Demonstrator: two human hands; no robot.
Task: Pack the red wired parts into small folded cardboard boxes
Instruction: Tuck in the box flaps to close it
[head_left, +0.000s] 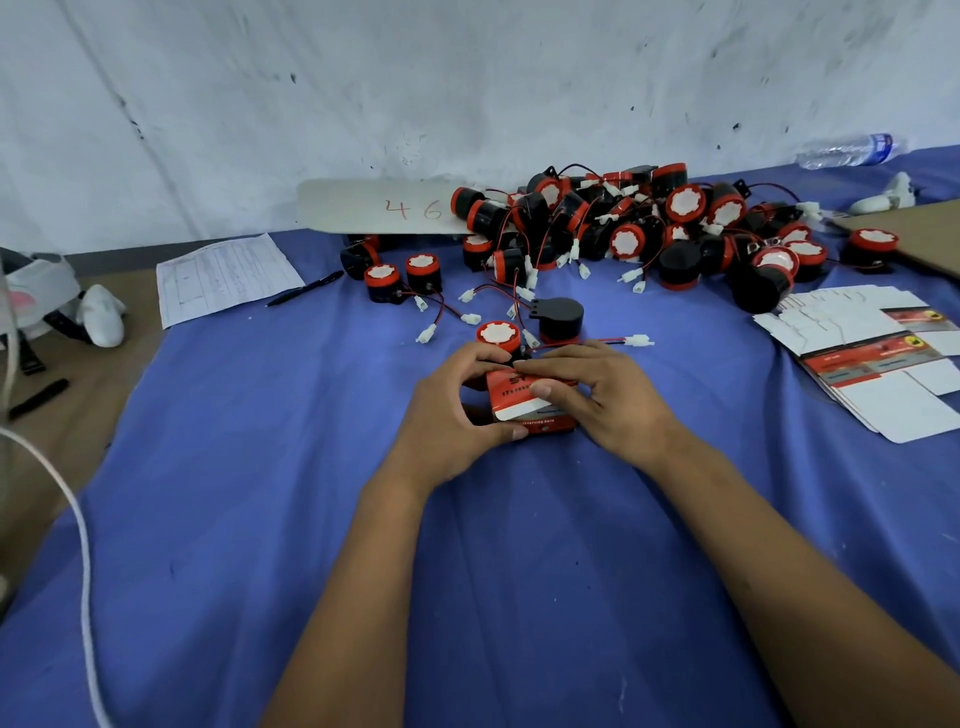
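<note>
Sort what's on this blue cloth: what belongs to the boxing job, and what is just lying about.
Job:
- red box, gripped by left hand and right hand
- pile of red wired parts
- loose part just beyond the box
- flat unfolded boxes

Lying about:
- water bottle
- printed sheet
- pen
- card marked 46

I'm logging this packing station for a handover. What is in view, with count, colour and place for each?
small box: one, red and white, centre of cloth, held by both hands
red wired parts: dozens, black and red, piled by the wall, a few loose nearer
flat box blanks: a stack, white and red, right
paper sheet: one, white, left
pen: one, black, beside the sheet
card: one, grey, marked 46, against the wall
water bottle: one, clear, far right
cloth: one, blue, under everything
left hand: grips box
right hand: grips box
</note>
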